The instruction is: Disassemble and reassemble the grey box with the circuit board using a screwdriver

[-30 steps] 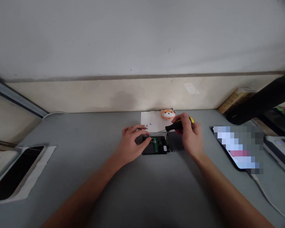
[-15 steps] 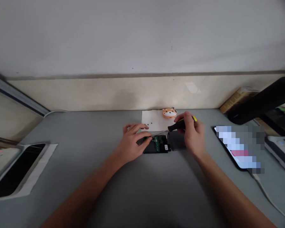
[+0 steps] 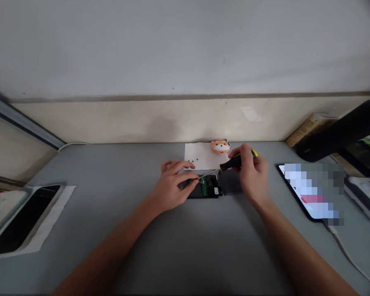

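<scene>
My right hand is wrapped round the black and yellow handle of a screwdriver. The thin shaft slants down to the left, and its tip meets the fingertips of my left hand. Thumb and forefinger of that hand pinch together there; whatever is between them is too small to make out. Under them lies an opened black device with a green circuit board and a small white label. Against its right side is a dark flat panel, partly behind my right hand.
Behind the device, a white paper bears several tiny dark bits, perhaps screws, and an orange animal-faced case. A lit phone with a cable lies right, near a black cylinder. Another dark-screened phone lies left.
The screwdriver and my right hand have shifted very slightly to the right. My left hand keeps its pinch at the tip, and the device stays in place.
</scene>
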Tool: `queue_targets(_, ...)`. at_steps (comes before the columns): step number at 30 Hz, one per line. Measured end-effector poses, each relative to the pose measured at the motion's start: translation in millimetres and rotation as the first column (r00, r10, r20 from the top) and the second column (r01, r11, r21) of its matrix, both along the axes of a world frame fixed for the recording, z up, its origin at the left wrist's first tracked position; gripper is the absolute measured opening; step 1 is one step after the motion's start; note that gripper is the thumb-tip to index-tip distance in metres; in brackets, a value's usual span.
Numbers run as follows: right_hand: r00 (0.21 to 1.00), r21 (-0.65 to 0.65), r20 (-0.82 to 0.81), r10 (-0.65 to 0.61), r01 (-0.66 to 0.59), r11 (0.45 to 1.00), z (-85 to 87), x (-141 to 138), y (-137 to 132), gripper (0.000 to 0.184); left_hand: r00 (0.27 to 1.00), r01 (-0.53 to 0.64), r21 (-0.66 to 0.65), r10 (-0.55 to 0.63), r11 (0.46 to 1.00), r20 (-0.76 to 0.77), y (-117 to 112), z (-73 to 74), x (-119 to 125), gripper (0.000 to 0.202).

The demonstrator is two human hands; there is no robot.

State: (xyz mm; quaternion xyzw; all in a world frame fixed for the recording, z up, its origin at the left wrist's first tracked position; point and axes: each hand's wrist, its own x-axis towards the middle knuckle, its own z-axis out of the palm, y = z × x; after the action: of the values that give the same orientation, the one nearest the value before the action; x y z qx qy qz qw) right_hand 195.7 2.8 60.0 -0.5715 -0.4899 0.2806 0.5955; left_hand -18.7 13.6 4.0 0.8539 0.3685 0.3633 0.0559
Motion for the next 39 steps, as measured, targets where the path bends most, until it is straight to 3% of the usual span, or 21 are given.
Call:
queue_targets(11,0.999,0.058,0.046,0.029,-0.032,0.998,-2.3,0.2,-0.7,0.065,1.000,-0.013,-0.076,0.011,0.997,-0.028,-0.9,1.1,0.4,0.019)
queue_targets(19,0.979,0.088,0.168,0.113,-0.130,0.988,-17.2,1.5,1.2,0.054,0.985,-0.149,-0.200,0.126,0.968,-0.121,8.1,7.2,-10.5,0.027)
queue_targets(26,0.968,0.071,0.204,0.148,-0.165,0.984,-22.2,0.2,1.5,0.049,0.972,-0.075,-0.165,0.035,0.983,-0.234,9.8,1.7,-9.3,0.033)
queue_targets(39,0.970,0.026,0.181,0.160,-0.168,0.985,-22.9,-1.0,2.5,0.055,0.973,-0.027,-0.160,-0.011,0.987,-0.232,7.4,-0.7,-6.8,0.031)
